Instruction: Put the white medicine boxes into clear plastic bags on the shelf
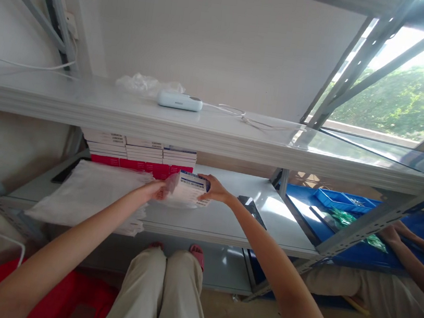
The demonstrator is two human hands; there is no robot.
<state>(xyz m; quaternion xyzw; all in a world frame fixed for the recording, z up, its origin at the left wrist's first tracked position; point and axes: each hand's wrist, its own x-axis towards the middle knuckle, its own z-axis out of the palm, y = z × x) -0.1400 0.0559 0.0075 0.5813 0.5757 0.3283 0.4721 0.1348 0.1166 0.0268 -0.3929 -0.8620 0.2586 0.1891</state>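
Over the middle shelf, my right hand (pixel 214 189) is closed on the upper right of a small white box (pixel 192 181) with a blue edge and printed label. My left hand (pixel 155 190) pinches a clear plastic bag (pixel 172 185) at the box's left side. The bag seems to cover the box's lower part; how far the box sits inside it I cannot tell. Left of my hands lies a stack of flat, whitish plastic bags (pixel 92 195). Behind it, white boxes (pixel 144 153) stand in several piles, with red ones (pixel 143 166) at the bottom.
The upper shelf (pixel 215 134) runs above my hands, with a white device (pixel 179 101), its cable and crumpled plastic (pixel 147 85) on it. A dark flat object (pixel 252 212) lies to the right. Beyond the post, another person's hands (pixel 391 234) are near green plastic (pixel 364 228) and a blue tray (pixel 344 200).
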